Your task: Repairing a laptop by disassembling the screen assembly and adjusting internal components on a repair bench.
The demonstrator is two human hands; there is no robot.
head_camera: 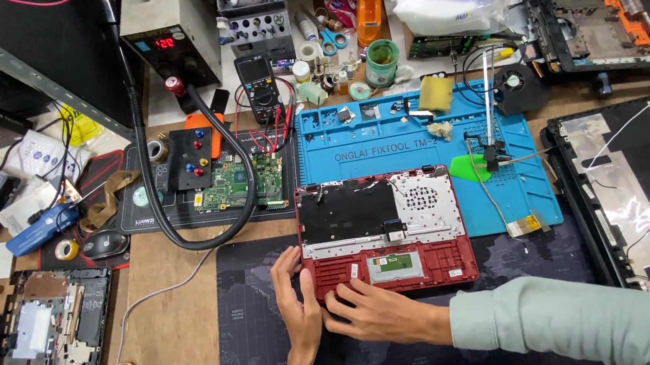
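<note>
Cluttered with repair gear, the wooden workbench (171, 295) carries a blue silicone work mat (415, 152), a green circuit board (244, 183) and a digital multimeter (259, 87) further back. Near the front edge, on a dark desk mat (259, 327), lies the red laptop base (384, 232), stripped open so its black inner sheet, metal plate and small touchpad board show. The left hand (298, 316) is flat against the near left corner of the base, fingers straight and together, gripping nothing. The right hand (378, 313), coming in across the body in a pale green sleeve (576, 325), rests its spread fingers on the front edge just beside the touchpad board, also holding nothing. Judging by this, the hands are steadying or squaring up the shell on the mat. Any lifting or turning would call for a firm hold on both sides, well clear of the thin cables at the right.
</note>
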